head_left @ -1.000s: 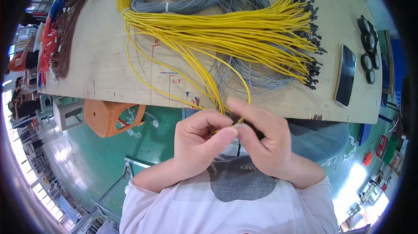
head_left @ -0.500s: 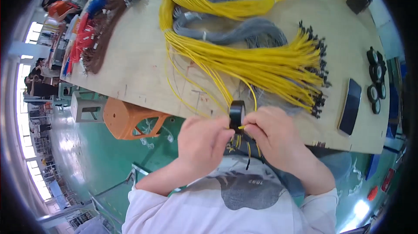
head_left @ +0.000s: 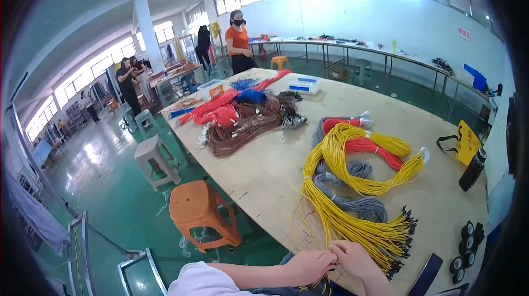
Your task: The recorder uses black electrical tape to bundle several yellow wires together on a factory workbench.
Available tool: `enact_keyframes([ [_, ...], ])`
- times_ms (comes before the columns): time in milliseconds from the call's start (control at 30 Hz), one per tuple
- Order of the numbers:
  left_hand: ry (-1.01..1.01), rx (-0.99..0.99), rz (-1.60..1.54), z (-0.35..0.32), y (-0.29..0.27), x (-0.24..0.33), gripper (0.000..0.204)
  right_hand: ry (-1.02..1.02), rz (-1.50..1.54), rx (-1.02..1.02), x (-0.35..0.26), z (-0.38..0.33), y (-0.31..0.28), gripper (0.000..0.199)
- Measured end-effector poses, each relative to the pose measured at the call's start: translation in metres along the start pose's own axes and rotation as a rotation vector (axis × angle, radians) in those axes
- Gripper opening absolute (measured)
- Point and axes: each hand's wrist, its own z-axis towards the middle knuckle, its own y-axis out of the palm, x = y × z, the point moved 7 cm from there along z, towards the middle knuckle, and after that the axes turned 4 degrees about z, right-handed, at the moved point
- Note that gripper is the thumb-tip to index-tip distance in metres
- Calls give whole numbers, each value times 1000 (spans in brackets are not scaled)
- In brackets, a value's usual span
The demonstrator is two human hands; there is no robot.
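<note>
At the table's near edge (head_left: pixel 264 208), our left hand (head_left: pixel 308 265) and right hand (head_left: pixel 355 257) meet, fingers curled on thin yellow wires (head_left: pixel 341 224); the bundle runs away from us, black-tipped ends fanning right.

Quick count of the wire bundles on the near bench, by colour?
Yellow wire bundles: 1 big looped mass, strands not separable
Grey wire bundles: 1
Red wire bundles: 2 (one by the yellow, one at the far end)
Brown wire bundle: 1
Blue wire bundle: 1
Total: 6

Both hands, left hand and right hand, pinch yellow strands at the near edge.
</note>
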Motion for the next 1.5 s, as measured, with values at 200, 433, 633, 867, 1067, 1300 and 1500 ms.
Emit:
enact_keyframes([
  [200,-28,164,-168,-4,2,-1,17,77,625,124,-12,8,-3,37],
  [433,-804,-272,-1762,-21,72,5,14,-174,261,251,-41,-58,-15,25],
  [633,-985,-544,-2022,-19,102,12,18,30,439,402,-15,-106,-26,19],
  [867,-570,-229,-1505,2,77,-1,7,105,116,401,49,-93,-7,20],
  [1067,-215,-31,-974,6,55,2,7,386,595,122,36,-89,-2,11],
  [1300,-354,-308,-699,12,62,-2,13,502,508,41,40,-92,-7,12],
  [1500,-1102,-100,-1730,-2,52,-26,13,601,761,22,43,-138,-22,10],
])
